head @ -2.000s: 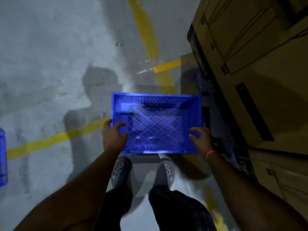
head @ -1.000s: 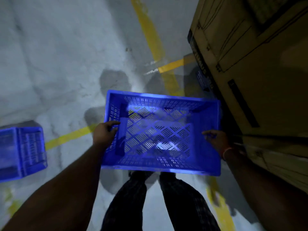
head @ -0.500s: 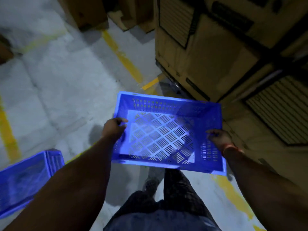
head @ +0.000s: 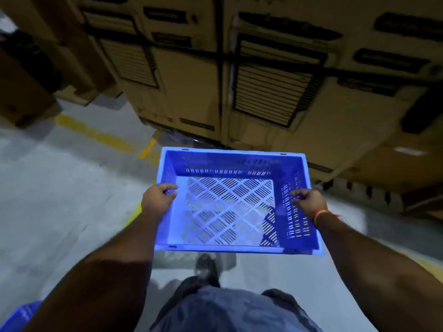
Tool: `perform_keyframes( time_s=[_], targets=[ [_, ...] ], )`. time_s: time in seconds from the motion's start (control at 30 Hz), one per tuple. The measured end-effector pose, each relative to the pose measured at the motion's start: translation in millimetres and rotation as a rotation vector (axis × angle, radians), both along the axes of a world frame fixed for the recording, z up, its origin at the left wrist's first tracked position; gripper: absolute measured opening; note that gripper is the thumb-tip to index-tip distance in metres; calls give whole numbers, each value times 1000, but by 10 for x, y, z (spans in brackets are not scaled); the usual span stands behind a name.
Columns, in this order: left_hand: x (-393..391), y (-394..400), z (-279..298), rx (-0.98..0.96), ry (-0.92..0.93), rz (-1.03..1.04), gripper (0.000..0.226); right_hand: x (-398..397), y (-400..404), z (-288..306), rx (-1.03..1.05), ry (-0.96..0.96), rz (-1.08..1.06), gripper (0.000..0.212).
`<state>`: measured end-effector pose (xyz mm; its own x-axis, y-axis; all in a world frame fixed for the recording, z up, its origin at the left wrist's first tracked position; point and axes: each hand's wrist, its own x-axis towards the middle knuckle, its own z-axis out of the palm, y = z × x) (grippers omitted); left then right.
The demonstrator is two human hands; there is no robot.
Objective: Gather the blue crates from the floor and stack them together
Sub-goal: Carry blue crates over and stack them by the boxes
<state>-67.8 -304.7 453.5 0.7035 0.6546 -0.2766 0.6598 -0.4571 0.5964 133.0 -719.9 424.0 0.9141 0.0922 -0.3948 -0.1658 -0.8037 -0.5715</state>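
Cardboard boxes (head: 191, 87) behind; both hands grip blue crate (head: 230, 207) rims.

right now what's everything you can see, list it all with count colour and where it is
held crate: one, blue, slotted base and walls, empty, carried level in front of the body
second crate: one, blue, only a corner shows at the bottom left edge
cardboard boxes: several, brown with black print, stacked along the far side and to the right
floor: one, grey concrete, under everything
floor lines: several, yellow, far left, under the crate and at the right edge
wristband: one, orange, on the right wrist
shoe: one, dark, below the held crate
left hand: one, fingers hooked over the crate's left rim
right hand: one, fingers hooked over the crate's right rim
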Motion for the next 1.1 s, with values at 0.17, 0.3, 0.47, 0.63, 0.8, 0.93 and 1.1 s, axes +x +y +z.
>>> perform_keyframes(
  time_s=[0.17,0.3,0.47,0.63,0.8,0.93,1.1],
  targets=[
    [-78,-1026,59,36,1,-82,23,-520,-1171,76,18,-21,-74,23],
    [-288,-1959,82,52,12,-115,26,-958,-2172,136,6,-21,-125,23],
    [-635,-2940,127,13,1,-199,23,-1521,-3270,254,-17,-4,-191,21],
    [-1030,-3562,131,-61,-14,-201,21,-2053,-3944,343,-1,14,-239,22],
    [-1350,-3958,141,-100,-38,-226,20,-2627,-4352,302,-3,-19,-337,26],
    [-1670,-4178,149,-103,-61,-242,20,-3087,-4584,274,-33,-52,-356,29],
    [-1994,-4471,136,-99,-63,-264,23,-3484,-4867,286,-72,-64,-349,31]
  ],
)
